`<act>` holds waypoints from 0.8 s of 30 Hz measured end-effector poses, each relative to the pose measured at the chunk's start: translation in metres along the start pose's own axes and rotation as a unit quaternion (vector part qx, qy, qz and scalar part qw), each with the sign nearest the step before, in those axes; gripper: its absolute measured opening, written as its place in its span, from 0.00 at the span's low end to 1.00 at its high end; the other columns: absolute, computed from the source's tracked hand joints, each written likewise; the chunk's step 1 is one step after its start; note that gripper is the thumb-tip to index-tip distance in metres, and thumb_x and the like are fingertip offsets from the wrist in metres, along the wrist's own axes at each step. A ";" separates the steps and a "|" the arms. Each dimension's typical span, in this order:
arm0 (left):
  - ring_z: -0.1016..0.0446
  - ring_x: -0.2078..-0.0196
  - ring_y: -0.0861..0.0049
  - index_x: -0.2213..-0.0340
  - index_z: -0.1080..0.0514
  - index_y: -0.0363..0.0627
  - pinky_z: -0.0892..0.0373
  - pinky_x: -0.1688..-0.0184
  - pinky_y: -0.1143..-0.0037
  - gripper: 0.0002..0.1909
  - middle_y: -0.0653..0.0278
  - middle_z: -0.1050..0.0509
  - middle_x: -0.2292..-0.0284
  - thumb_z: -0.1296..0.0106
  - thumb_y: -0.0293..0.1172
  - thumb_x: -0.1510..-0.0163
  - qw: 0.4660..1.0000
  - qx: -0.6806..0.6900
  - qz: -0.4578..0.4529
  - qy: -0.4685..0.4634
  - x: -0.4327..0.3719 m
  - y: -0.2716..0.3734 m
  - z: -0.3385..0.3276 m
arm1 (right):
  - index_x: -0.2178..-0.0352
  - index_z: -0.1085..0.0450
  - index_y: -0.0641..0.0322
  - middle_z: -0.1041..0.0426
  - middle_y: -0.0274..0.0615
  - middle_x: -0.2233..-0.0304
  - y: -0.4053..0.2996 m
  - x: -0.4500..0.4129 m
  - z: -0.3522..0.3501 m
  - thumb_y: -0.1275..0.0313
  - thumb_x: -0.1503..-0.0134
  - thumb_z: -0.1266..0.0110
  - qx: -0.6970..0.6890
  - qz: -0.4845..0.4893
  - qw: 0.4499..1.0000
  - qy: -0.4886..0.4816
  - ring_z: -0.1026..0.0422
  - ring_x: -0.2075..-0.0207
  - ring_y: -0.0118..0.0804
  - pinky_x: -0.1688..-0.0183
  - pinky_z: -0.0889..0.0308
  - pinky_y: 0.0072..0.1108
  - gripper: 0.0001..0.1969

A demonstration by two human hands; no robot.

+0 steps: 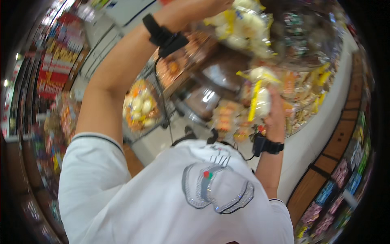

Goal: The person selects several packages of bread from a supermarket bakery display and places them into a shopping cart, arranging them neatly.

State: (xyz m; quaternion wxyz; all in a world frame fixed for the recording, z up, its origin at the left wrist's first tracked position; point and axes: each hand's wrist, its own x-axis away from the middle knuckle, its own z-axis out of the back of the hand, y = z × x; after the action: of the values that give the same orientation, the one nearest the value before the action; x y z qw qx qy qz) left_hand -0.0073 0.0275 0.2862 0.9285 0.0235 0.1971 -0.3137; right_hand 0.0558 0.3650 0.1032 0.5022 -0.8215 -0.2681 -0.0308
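My left arm reaches up across the view, and my left hand (221,4) is at the top edge beside clear packs of pale food with yellow strips (243,27). It is partly cut off and blurred, so its grip cannot be made out. Lower and to the right, my right hand (275,106) holds a clear plastic packet of white food with yellow strips (261,94). Under and between the hands stand dark containers with shiny clear lids (210,91). Packets of orange food (225,117) lie just left of my right hand.
Wrapped orange packs (172,68) lie under my left wrist. A bin of mixed wrapped goods (141,106) stands left of centre. Yellow-marked packets (307,91) fill a display at right, inside a curved white rim (338,88). Stocked shelves stand at both sides; a cable hangs from my left wristband.
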 end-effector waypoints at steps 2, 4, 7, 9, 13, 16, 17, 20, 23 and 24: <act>0.26 0.71 0.49 0.71 0.32 0.35 0.31 0.69 0.62 0.07 0.47 0.29 0.77 0.47 0.26 0.45 0.997 0.066 0.006 0.044 0.038 0.015 0.030 | 0.46 0.34 0.62 0.25 0.40 0.54 -0.012 0.019 -0.025 0.60 0.39 0.46 -0.005 -0.015 1.000 -0.019 0.23 0.58 0.32 0.58 0.25 0.24 0.24; 0.25 0.70 0.49 0.69 0.31 0.36 0.31 0.69 0.62 0.07 0.46 0.27 0.76 0.47 0.27 0.45 0.994 0.077 0.073 0.029 0.074 0.029 0.046 | 0.44 0.35 0.63 0.24 0.44 0.55 -0.010 0.012 -0.028 0.60 0.38 0.47 -0.036 -0.044 0.996 -0.062 0.22 0.60 0.36 0.60 0.22 0.26 0.25; 0.24 0.69 0.48 0.68 0.30 0.37 0.30 0.68 0.61 0.07 0.44 0.26 0.74 0.46 0.28 0.45 0.984 0.077 0.159 -0.006 0.144 0.048 0.060 | 0.42 0.38 0.67 0.25 0.50 0.52 0.001 0.009 -0.038 0.61 0.38 0.45 -0.067 -0.074 0.984 -0.146 0.22 0.57 0.40 0.58 0.22 0.27 0.28; 0.27 0.73 0.54 0.66 0.30 0.43 0.31 0.72 0.65 0.06 0.52 0.28 0.76 0.47 0.31 0.41 0.985 0.022 0.167 -0.031 0.209 0.051 0.054 | 0.42 0.38 0.67 0.26 0.50 0.51 0.014 0.006 -0.055 0.61 0.38 0.45 -0.049 -0.093 0.984 -0.145 0.22 0.55 0.40 0.57 0.22 0.27 0.28; 0.25 0.72 0.51 0.68 0.30 0.40 0.30 0.70 0.61 0.09 0.50 0.27 0.77 0.48 0.33 0.42 0.938 0.053 0.334 -0.071 0.312 0.091 0.052 | 0.41 0.38 0.67 0.27 0.51 0.49 0.039 0.004 -0.089 0.61 0.38 0.45 -0.035 -0.104 0.986 -0.127 0.24 0.52 0.39 0.54 0.24 0.25 0.28; 0.25 0.70 0.50 0.69 0.30 0.39 0.30 0.68 0.60 0.08 0.49 0.26 0.75 0.48 0.32 0.42 0.904 0.068 0.413 -0.082 0.380 0.116 0.040 | 0.41 0.38 0.67 0.27 0.51 0.49 0.048 0.009 -0.120 0.61 0.38 0.45 0.001 -0.115 0.983 -0.143 0.24 0.52 0.38 0.53 0.25 0.25 0.28; 0.25 0.70 0.49 0.69 0.31 0.39 0.30 0.68 0.60 0.08 0.49 0.26 0.75 0.48 0.32 0.42 0.892 0.080 0.439 -0.076 0.398 0.126 0.036 | 0.41 0.38 0.67 0.27 0.51 0.49 0.051 0.011 -0.128 0.61 0.38 0.45 0.004 -0.118 0.982 -0.145 0.24 0.52 0.38 0.53 0.25 0.25 0.28; 0.25 0.69 0.49 0.67 0.31 0.39 0.30 0.67 0.63 0.07 0.47 0.26 0.73 0.47 0.30 0.42 0.859 0.060 0.501 -0.092 0.459 0.155 0.024 | 0.42 0.38 0.67 0.27 0.52 0.49 0.064 0.011 -0.151 0.61 0.38 0.45 0.011 -0.148 0.972 -0.182 0.24 0.53 0.38 0.52 0.26 0.25 0.28; 0.25 0.68 0.48 0.65 0.31 0.39 0.29 0.67 0.62 0.08 0.47 0.25 0.72 0.47 0.30 0.42 0.814 0.072 0.569 -0.089 0.498 0.178 0.020 | 0.43 0.37 0.68 0.26 0.51 0.50 0.080 0.003 -0.167 0.62 0.38 0.45 0.016 -0.180 0.956 -0.230 0.24 0.54 0.38 0.52 0.26 0.25 0.27; 0.25 0.67 0.48 0.67 0.31 0.40 0.29 0.65 0.59 0.07 0.48 0.25 0.72 0.48 0.31 0.43 0.800 0.078 0.591 -0.070 0.505 0.185 0.019 | 0.42 0.38 0.67 0.27 0.53 0.49 0.087 0.004 -0.174 0.61 0.37 0.46 0.041 -0.172 0.961 -0.211 0.23 0.55 0.36 0.54 0.26 0.22 0.28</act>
State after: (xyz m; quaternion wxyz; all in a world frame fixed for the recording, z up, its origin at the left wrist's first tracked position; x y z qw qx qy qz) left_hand 0.4753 -0.1169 0.0966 0.9401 0.1860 0.0538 0.2805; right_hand 0.1381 0.1902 0.1202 0.4548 -0.7298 -0.5059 0.0682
